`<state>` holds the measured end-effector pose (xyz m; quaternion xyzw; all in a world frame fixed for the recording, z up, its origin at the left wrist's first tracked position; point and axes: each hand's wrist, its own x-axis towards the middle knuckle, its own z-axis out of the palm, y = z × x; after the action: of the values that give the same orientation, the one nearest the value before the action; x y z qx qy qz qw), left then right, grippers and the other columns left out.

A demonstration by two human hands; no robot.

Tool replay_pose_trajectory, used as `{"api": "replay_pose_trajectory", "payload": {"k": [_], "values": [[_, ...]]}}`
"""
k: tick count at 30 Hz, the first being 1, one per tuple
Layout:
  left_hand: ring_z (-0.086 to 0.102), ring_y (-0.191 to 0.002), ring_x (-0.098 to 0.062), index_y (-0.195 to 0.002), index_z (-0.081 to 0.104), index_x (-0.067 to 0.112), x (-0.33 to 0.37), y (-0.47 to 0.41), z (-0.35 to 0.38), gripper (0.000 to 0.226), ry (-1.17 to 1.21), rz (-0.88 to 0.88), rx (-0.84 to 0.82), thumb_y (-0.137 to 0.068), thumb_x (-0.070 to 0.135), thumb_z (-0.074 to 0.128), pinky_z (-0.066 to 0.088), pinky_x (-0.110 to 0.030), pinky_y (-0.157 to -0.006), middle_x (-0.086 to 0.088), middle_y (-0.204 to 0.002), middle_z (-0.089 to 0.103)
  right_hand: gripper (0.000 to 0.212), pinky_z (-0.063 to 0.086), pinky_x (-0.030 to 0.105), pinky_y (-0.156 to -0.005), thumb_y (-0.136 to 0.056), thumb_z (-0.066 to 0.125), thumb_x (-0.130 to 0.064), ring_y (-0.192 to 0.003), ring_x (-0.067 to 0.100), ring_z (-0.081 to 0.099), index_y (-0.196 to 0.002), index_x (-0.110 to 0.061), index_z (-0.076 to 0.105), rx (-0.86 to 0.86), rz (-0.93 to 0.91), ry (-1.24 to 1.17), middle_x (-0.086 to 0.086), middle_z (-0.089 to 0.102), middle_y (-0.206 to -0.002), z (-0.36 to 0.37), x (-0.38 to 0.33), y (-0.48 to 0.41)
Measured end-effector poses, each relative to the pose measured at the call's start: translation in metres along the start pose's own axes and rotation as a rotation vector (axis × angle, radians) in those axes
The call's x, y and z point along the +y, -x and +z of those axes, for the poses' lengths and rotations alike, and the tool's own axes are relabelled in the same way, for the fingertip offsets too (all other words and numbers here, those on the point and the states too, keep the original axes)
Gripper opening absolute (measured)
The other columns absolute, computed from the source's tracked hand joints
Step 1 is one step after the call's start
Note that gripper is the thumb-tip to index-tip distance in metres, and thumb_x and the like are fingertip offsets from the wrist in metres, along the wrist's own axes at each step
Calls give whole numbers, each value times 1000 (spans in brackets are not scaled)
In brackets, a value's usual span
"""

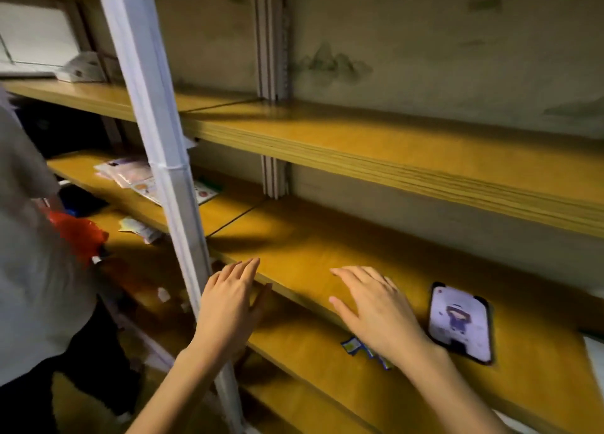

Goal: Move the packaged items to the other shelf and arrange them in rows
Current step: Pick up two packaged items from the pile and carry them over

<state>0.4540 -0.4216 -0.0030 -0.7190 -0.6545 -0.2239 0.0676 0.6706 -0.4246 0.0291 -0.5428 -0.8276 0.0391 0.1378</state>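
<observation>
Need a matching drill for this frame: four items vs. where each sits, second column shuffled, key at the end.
1. phone
2. small blue packets
3. pale flat packets
4. red plastic item

A. left bay, partly behind the white post
B. flat on the shelf, right of the right hand
C. at the right wrist, partly hidden by it
D. far left, beside the person in grey

Pairs: 1-B, 2-C, 3-A, 4-D

Wooden shelf (310, 247); phone (461, 322) on it
</observation>
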Motion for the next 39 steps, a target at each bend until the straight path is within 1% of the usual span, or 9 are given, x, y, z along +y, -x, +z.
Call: {"api": "replay_pose_trajectory", "payload": {"k": [3, 11, 16, 20, 23, 27, 33, 37, 39], "values": [[59, -113, -27, -126, 52, 11, -39, -3, -7, 51, 9, -3, 5, -85, 40, 54, 49, -40, -90, -8, -120, 65, 50, 26, 24, -109, -96, 34, -44, -134, 5, 31, -143, -31, 26, 2, 13, -16, -13, 35, -146, 10, -32, -17], [60, -110, -24, -126, 53, 12, -144, -11, -23, 55, -16, 2, -9, -84, 46, 44, 50, -38, -87, -6, -117, 66, 48, 29, 26, -109, -95, 38, -43, -133, 6, 34, -141, -31, 31, 39, 25, -77, -12, 39, -143, 40, -124, -73], [59, -112, -26, -126, 53, 11, -206, -18, -34, 52, -29, -35, -9, -86, 45, 50, 49, -40, -88, -7, -120, 65, 46, 33, 27, -106, -94, 40, -41, -130, 7, 37, -139, -31, 33, 47, -39, -109, -12, 42, -141, 61, -179, -114], [57, -114, -26, -128, 51, 10, -252, -26, -37, 55, -43, -84, -4, -87, 46, 47, 48, -39, -89, -8, -121, 64, 45, 39, 28, -102, -95, 41, -38, -127, 8, 41, -139, -29, 33, 22, -123, -161, -10, 44, -139, 75, -218, -150], [56, -115, -25, -129, 50, 11, -283, -35, -37, 55, -40, -119, -7, -87, 47, 45, 47, -39, -90, -8, -121, 64, 44, 38, 28, -103, -96, 39, -35, -129, 10, 40, -140, -28, 34, 10, -167, -203, -8, 43, -140, 86, -243, -179], [55, -117, -26, -129, 50, 11, -326, -54, -35, 52, -42, -131, -15, -88, 42, 51, 45, -39, -92, -8, -122, 63, 42, 40, 30, -102, -97, 38, -33, -126, 11, 42, -138, -26, 37, 24, -201, -239, -8, 45, -138, 109, -273, -221], [64, -102, -26, -121, 56, 11, -385, -112, -22, 56, -86, -49, -39, -85, 51, 38, 52, -37, -80, -8, -109, 70, 41, 39, 28, -102, -96, 39, -33, -127, 12, 40, -137, -24, 38, 49, -131, -195, -6, 44, -139, 136, -292, -296], [63, -104, -28, -120, 57, 10, -413, -151, -10, 45, -73, -12, -43, -85, 37, 58, 51, -39, -83, -9, -111, 69, 42, 40, 25, -99, -96, 39, -36, -127, 11, 40, -137, -26, 38, 47, -45, -175, -7, 44, -138, 150, -294, -342], [61, -108, -27, -124, 55, 11, -425, -168, -2, 47, -52, 14, -53, -85, 37, 57, 49, -38, -87, -8, -116, 67, 41, 40, 25, -96, -96, 39, -36, -125, 10, 42, -135, -26, 38, 42, -3, -154, -7, 45, -137, 156, -294, -362]]}}
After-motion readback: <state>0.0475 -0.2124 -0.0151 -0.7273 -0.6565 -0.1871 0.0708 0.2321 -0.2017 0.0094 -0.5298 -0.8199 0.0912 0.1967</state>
